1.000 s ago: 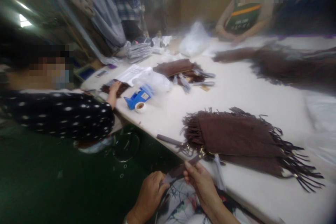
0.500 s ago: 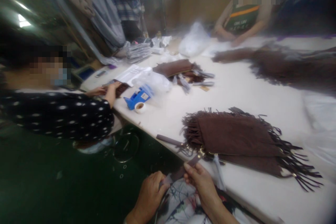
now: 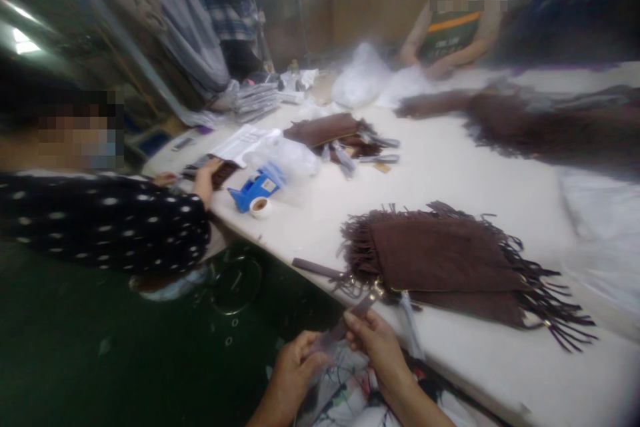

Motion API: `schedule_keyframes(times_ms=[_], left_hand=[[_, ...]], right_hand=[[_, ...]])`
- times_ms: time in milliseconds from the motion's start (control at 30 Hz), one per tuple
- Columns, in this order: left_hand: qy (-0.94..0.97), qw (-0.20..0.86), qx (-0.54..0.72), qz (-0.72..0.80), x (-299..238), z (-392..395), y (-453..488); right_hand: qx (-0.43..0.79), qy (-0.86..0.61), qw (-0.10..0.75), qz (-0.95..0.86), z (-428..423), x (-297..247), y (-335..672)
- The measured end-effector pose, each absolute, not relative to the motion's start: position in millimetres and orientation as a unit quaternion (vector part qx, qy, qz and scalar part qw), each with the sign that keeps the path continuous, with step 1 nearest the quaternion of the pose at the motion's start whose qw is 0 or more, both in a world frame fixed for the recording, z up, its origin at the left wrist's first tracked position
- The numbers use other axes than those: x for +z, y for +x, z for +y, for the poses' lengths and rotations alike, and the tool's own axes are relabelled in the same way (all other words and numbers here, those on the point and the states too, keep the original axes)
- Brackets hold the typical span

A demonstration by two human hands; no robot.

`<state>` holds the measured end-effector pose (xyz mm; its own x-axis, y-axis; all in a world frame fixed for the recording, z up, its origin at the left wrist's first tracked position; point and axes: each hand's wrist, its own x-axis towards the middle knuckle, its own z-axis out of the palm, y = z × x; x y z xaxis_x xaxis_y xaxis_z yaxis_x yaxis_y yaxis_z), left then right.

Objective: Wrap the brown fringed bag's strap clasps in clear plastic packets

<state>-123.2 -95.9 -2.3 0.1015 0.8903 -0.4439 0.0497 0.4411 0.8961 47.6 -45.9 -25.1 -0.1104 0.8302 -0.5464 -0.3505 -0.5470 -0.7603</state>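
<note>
A brown fringed bag (image 3: 445,250) lies on the white table in front of me, with a second brown layer under its near edge. From its gold-coloured ring a brown strap (image 3: 363,307) runs down over the table edge toward my lap. My right hand (image 3: 377,340) pinches this strap between thumb and fingers. My left hand (image 3: 296,367) is closed on the strap's lower end, where a piece of translucent plastic (image 3: 326,344) covers it. Another brown strap end (image 3: 315,267) sticks out left of the bag. A plastic-wrapped tassel or pull (image 3: 411,325) hangs over the edge beside my right hand.
A blue tape dispenser (image 3: 254,188) and a white tape roll (image 3: 259,206) stand near the left edge. Another brown bag (image 3: 325,130) and a clear plastic bag (image 3: 363,77) lie farther back. A co-worker in a dotted top (image 3: 105,227) sits at left; another person (image 3: 450,37) works across the table.
My left hand has moved slightly up along the strap, its thumb now over the plastic-covered end. My right hand keeps its pinch. The whole view has shifted a little.
</note>
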Motion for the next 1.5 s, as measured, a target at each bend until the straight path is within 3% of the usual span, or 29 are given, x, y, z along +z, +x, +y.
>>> schedule_keyframes(times_ms=[367,667,733,867,1133,1500], left_hand=[[0.326,0.691,0.312,0.565,-4.1,-80.1,-109.8],[0.470,0.612,0.256,0.582,-4.3,-56.1,-104.7],[0.522,0.549,0.214,0.616,-0.6,-56.5,-118.6],[0.575,0.481,0.145,0.645,-1.3,-58.4,-138.5],[0.535,0.530,0.181,0.633,-20.9,-55.6,-126.5],[0.475,0.620,0.248,0.573,-13.3,-31.0,-68.0]], right_hand=[[0.724,-0.501,0.397,-0.259,-46.1,-35.4,53.7],[0.715,-0.511,0.343,-0.331,-53.0,-26.9,66.0],[0.687,-0.524,0.327,-0.383,-55.7,-20.6,78.6],[0.517,-0.589,0.331,-0.525,-49.4,-5.7,103.1],[0.451,-0.593,0.231,-0.626,-40.5,-22.0,107.5],[0.563,-0.531,0.303,-0.556,-38.4,-23.1,110.2]])
